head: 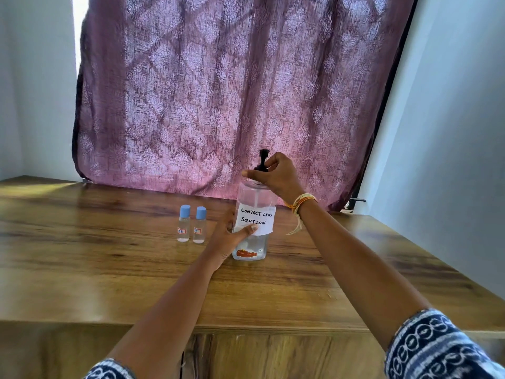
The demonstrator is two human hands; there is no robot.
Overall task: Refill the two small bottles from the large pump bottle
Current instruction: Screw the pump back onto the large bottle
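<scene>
Pump bottle (252, 222) stands upright on the desk (109, 269). Your left grip (228, 239) wraps its lower body; your right grip (276, 173) pinches the black pump collar (259, 168). Two capped small bottles (191, 225) stand just left.

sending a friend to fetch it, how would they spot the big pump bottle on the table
On the wooden table, before the purple curtain, stands the large pump bottle, gripped by both hands. Unlike the two small blue-capped bottles on its left, it has a black pump and a handwritten "contact lens solution" label.
</scene>
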